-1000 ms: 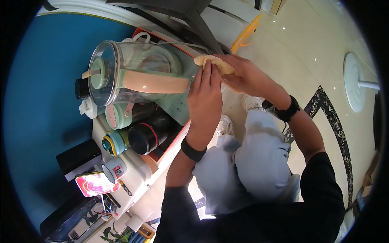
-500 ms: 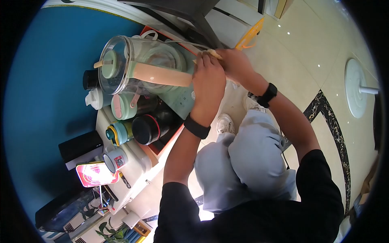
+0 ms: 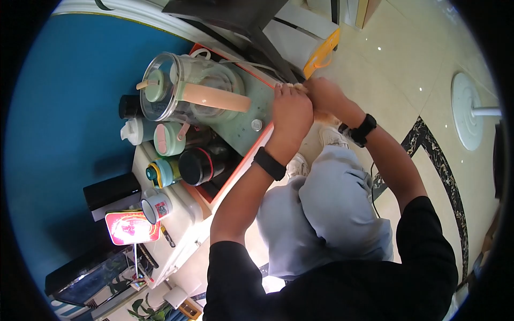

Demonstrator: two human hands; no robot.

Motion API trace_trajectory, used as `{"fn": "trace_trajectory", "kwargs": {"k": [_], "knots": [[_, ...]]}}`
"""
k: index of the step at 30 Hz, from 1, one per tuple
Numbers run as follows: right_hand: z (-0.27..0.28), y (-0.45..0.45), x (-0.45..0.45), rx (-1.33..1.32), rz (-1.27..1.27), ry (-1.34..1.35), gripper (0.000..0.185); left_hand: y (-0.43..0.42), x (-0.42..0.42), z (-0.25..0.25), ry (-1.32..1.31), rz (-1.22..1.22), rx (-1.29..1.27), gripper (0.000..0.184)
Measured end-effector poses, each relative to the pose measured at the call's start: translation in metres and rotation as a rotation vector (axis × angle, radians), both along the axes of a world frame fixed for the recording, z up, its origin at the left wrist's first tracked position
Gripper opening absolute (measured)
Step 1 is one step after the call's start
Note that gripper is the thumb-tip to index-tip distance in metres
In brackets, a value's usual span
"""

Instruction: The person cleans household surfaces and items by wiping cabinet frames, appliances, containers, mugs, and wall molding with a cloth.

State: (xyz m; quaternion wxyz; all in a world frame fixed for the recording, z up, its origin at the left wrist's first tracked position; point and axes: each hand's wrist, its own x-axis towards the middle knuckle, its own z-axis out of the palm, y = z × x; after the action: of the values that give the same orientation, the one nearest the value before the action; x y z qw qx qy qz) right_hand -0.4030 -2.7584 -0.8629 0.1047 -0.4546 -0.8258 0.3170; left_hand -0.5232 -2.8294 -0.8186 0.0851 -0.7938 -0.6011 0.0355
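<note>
Both hands are together just past the cabinet's edge, on a tan, fluffy-looking thing [image 3: 296, 87] whose kind I cannot make out. My left hand [image 3: 293, 112] has its fingers bent over the near side of it. My right hand [image 3: 327, 99] is closed at its other side, slightly blurred. Between and below the hands a tan-orange part [image 3: 325, 117] shows; the rest is hidden. Left of my left hand stands a clear electric kettle [image 3: 160, 85] with a peach handle [image 3: 217, 98], on a green surface [image 3: 243, 128] with a round silver knob [image 3: 257, 125].
Beside the kettle stand a black flask [image 3: 195, 167], a mint cup with a pink lid [image 3: 170, 139], a bottle with a teal lid [image 3: 160, 172] and a white mug [image 3: 156, 208]. A lit screen [image 3: 133, 227] is lower left. A dark chair [image 3: 230, 16] is at the top.
Both hands have moved a little right and down in the view, still on the tan thing. The silver knob, partly covered before, now shows fully. The whole view has shifted slightly.
</note>
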Motion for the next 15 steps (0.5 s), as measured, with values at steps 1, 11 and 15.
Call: {"fn": "trace_trajectory", "kwargs": {"k": [1, 11, 15], "knots": [[-0.004, 0.0, 0.001, 0.003, -0.013, 0.012, 0.022, 0.001, 0.0, -0.003, 0.019, -0.01, 0.019, 0.026], [-0.011, 0.012, -0.042, -0.067, -0.267, 0.301, 0.024, 0.018, -0.024, 0.002, -0.101, 0.101, 0.1, 0.033], [0.001, 0.011, -0.057, 0.091, -0.251, 0.155, 0.016, 0.026, -0.028, 0.027, -0.149, 0.181, -0.09, 0.029]]}}
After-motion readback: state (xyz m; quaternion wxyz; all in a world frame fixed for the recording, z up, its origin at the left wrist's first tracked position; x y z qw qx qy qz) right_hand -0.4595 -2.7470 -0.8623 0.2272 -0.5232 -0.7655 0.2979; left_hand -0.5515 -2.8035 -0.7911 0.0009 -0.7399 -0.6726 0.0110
